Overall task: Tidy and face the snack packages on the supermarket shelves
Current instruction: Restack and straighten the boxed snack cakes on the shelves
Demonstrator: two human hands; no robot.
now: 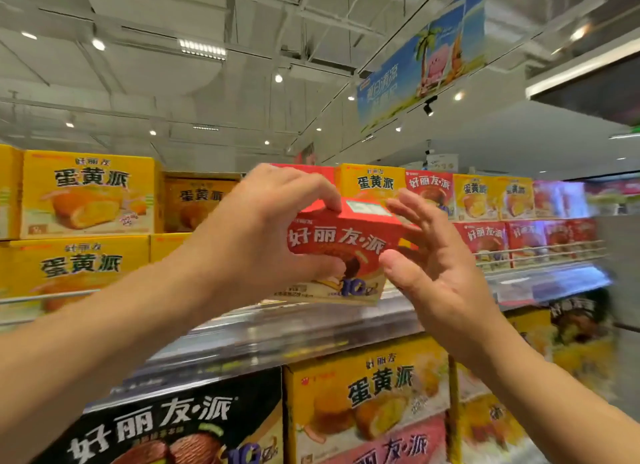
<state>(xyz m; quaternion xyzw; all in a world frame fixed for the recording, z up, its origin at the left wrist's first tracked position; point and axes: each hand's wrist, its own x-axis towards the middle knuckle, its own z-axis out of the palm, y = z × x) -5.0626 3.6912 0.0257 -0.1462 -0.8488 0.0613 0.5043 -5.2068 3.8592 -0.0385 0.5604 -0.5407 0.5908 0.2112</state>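
A red pie box (341,242) with white lettering is held up at the top shelf, tilted slightly, its front facing me. My left hand (266,235) grips its left end, fingers over the top edge and thumb under the front. My right hand (433,255) hovers at the box's right end with fingers spread and straight; whether it touches the box I cannot tell. Behind the box stand more red boxes (483,238) and yellow egg-yolk pie boxes (375,183) on the same shelf.
Large yellow boxes (86,197) are stacked at the left of the top shelf. A clear shelf rail (311,328) runs across below my hands. Under it sit a black box (180,425) and a yellow box (374,391). A blue banner (426,61) hangs overhead.
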